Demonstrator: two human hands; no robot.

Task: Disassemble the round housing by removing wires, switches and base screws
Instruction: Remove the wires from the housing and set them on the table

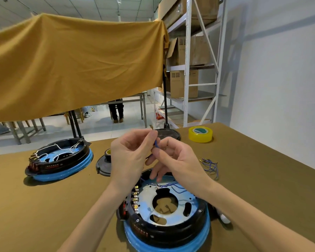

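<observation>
Both hands are raised above the round housing (166, 211), which sits at the near edge of the table (44, 206): the left hand (129, 157) pinches the upper end of a blue wire (156, 143) between thumb and fingertips, and the right hand (175, 160) pinches it lower down, its other fingers loosely spread. The hands hide the housing's far rim. A second housing (59, 160) lies toward the left edge, a black lid (103, 166) with a dark tape roll (108, 152) between them; loose blue wires (210, 167) lie right of the hands, yellow tape (200, 134) near the far edge.
</observation>
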